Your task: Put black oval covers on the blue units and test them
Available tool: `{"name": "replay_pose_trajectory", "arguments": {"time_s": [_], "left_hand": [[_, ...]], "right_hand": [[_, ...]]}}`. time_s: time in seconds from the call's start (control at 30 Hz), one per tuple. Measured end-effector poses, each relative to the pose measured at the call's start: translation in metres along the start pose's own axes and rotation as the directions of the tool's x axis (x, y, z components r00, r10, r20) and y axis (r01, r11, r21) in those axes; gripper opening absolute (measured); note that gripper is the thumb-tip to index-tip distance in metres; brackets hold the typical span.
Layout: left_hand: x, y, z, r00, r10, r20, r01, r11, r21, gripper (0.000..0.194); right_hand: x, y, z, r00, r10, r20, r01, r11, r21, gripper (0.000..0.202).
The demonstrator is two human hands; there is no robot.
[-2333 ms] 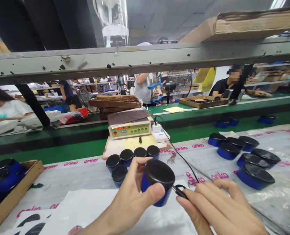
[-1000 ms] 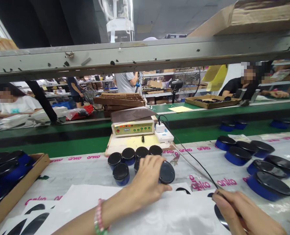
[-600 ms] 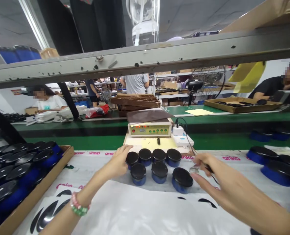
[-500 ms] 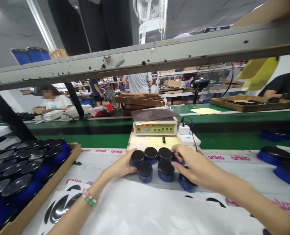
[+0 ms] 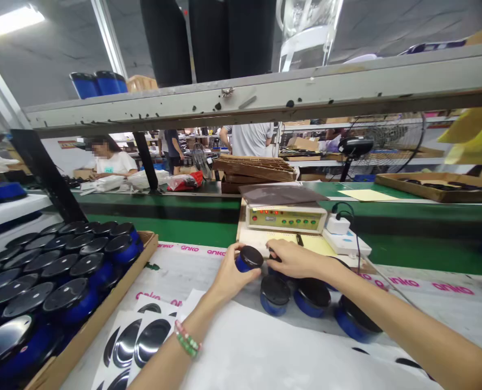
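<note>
My left hand (image 5: 230, 275) is closed around a short round blue container with a glossy black top (image 5: 250, 258), thumb at its near side. Just right of it, my right hand (image 5: 300, 259) has its fingers curled together. A small dark piece shows at those fingertips, too little of it to name. Beneath and beside the right hand stand several more of these blue containers (image 5: 275, 295), some partly hidden by the hand and forearm. Nearest the right forearm is another blue container (image 5: 357, 319).
A cardboard tray (image 5: 143, 254) packed with blue containers stands at left. Behind my hands is a control box (image 5: 285, 218) with lit digits, beside a white plug (image 5: 338, 223) and cable. White sheets with black round stickers (image 5: 153, 338) lie in front. A shelf beam (image 5: 257, 95) crosses overhead.
The view has turned left, so things appear farther right. My left hand now holds its container apart from the row, and my right hand has moved over towards it, to the row's left part.
</note>
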State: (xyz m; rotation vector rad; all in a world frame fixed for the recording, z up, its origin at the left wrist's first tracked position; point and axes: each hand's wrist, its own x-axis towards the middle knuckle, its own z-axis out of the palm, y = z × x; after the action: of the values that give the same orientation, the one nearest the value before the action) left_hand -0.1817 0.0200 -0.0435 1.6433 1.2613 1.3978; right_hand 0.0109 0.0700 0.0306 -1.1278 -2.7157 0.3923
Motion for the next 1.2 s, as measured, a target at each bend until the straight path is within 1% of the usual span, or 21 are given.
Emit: {"name": "replay_pose_trajectory", "arguments": {"time_s": [0.07, 0.13, 0.2, 0.3, 0.43, 0.6, 0.7, 0.77, 0.8, 0.87, 0.9, 0.97, 1.0, 1.07, 1.13, 1.2], "left_hand": [[0.0, 0.006, 0.0, 0.999, 0.021, -0.05, -0.02, 1.0, 0.023, 0.056], [-0.001, 0.013, -0.001, 0.997, 0.056, -0.062, -0.053, 0.997, 0.048, 0.054], [-0.002, 0.019, -0.002, 0.995, 0.088, -0.049, -0.085, 0.994, 0.074, 0.051], [-0.006, 0.025, -0.004, 0.993, 0.116, -0.021, -0.113, 0.987, 0.114, 0.052], [-0.009, 0.027, -0.005, 0.989, 0.141, 0.033, -0.144, 0.975, 0.168, 0.058], [-0.014, 0.036, -0.002, 0.982, 0.17, 0.087, -0.186, 0.955, 0.231, 0.052], [-0.016, 0.044, -0.002, 0.977, 0.184, 0.108, -0.207, 0.936, 0.285, 0.054], [-0.014, 0.047, -0.006, 0.979, 0.179, 0.101, -0.203, 0.919, 0.337, 0.059], [-0.011, 0.048, -0.011, 0.982, 0.17, 0.079, -0.188, 0.91, 0.37, 0.062], [-0.004, 0.044, -0.027, 0.991, 0.133, -0.016, -0.112, 0.89, 0.443, 0.063], [0.0, 0.039, -0.037, 0.991, 0.102, -0.08, -0.052, 0.877, 0.477, 0.062], [0.006, 0.026, -0.059, 0.982, 0.023, -0.187, 0.081, 0.845, 0.529, 0.055], [0.008, 0.019, -0.069, 0.977, -0.022, -0.214, 0.138, 0.826, 0.546, 0.05], [0.01, 0.007, -0.085, 0.969, -0.103, -0.223, 0.215, 0.793, 0.57, 0.039], [0.009, 0.0, -0.089, 0.965, -0.135, -0.227, 0.246, 0.772, 0.586, 0.035], [0.007, 0.001, -0.081, 0.97, -0.098, -0.223, 0.215, 0.775, 0.594, 0.045]], "right_hand": [[0.001, -0.012, -0.005, 0.998, -0.032, -0.05, 0.035, 0.996, 0.078, 0.029], [0.002, -0.024, -0.008, 0.995, -0.085, -0.06, 0.094, 0.98, 0.174, 0.035], [0.004, -0.033, -0.009, 0.99, -0.123, -0.065, 0.135, 0.957, 0.256, 0.034], [0.006, -0.037, -0.004, 0.988, -0.106, -0.115, 0.138, 0.937, 0.322, 0.028], [0.006, -0.034, 0.003, 0.985, -0.03, -0.169, 0.086, 0.937, 0.337, 0.023], [0.0, -0.039, 0.007, 0.979, 0.016, -0.204, 0.048, 0.95, 0.307, 0.022], [-0.005, -0.04, 0.002, 0.98, 0.015, -0.199, 0.04, 0.962, 0.27, 0.024], [-0.007, -0.036, -0.006, 0.982, 0.01, -0.189, 0.036, 0.97, 0.239, 0.027], [-0.007, -0.032, -0.01, 0.982, 0.017, -0.188, 0.024, 0.976, 0.218, 0.029], [-0.008, -0.021, -0.016, 0.982, 0.048, -0.183, -0.02, 0.988, 0.154, 0.031], [-0.008, -0.015, -0.017, 0.983, 0.068, -0.173, -0.048, 0.992, 0.114, 0.03], [-0.008, -0.005, -0.013, 0.989, 0.096, -0.115, -0.093, 0.995, 0.033, 0.031], [-0.007, -0.001, -0.009, 0.992, 0.1, -0.074, -0.1, 0.995, 0.001, 0.031], [-0.005, 0.005, -0.001, 0.996, 0.089, 0.002, -0.089, 0.995, -0.038, 0.027], [-0.001, 0.007, 0.004, 0.997, 0.061, 0.036, -0.059, 0.997, -0.042, 0.023], [0.004, 0.007, 0.005, 0.999, 0.029, 0.03, -0.028, 0.999, -0.021, 0.022]]}}
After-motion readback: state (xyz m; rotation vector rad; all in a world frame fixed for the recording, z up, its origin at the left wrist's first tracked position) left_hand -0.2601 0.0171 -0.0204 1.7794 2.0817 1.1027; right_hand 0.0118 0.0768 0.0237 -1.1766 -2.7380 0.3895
